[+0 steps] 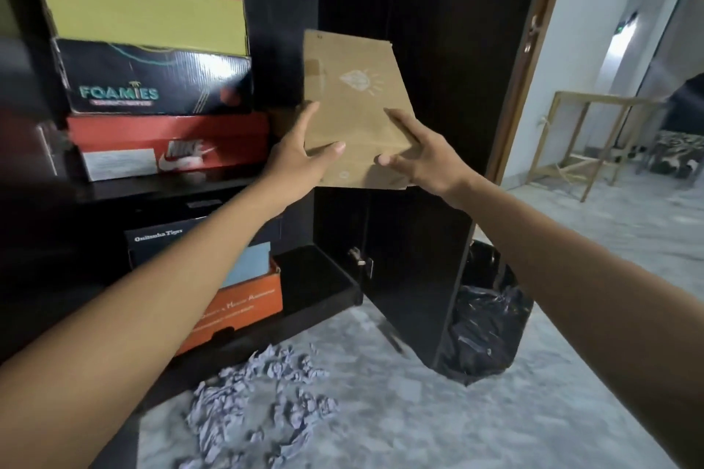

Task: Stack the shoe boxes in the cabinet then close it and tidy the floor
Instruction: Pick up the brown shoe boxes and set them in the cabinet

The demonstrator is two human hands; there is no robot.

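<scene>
Two bare forearms enter from the lower corners of the frame and reach up toward the centre, both nearly straight. Low in the frame, between them, crumpled paper (263,404) lies in a heap on the pale floor (438,426). Right of it, lower centre, a black bag (484,331) sits behind the edge of an open lower door (415,270).

At mid-frame the left hand (301,152) and right hand (415,156) clamp a brown box (354,103) between them, palms on its opposite sides, thumbs laid across its near face and fingers spread. The box tilts a little to the right and is held in the air in front of the dark cabinet (449,11).

Left of the hands, on the cabinet's lower shelf, sit an orange box (244,305) and a dark box (160,244) above it. On the shelf above, at the left of the frame, a red Nike box (167,145) carries a black Foamies box (152,80), with a yellow box (152,8) on top in the upper left.

At the far right, a wooden frame (586,141) stands on the floor by a wall.
</scene>
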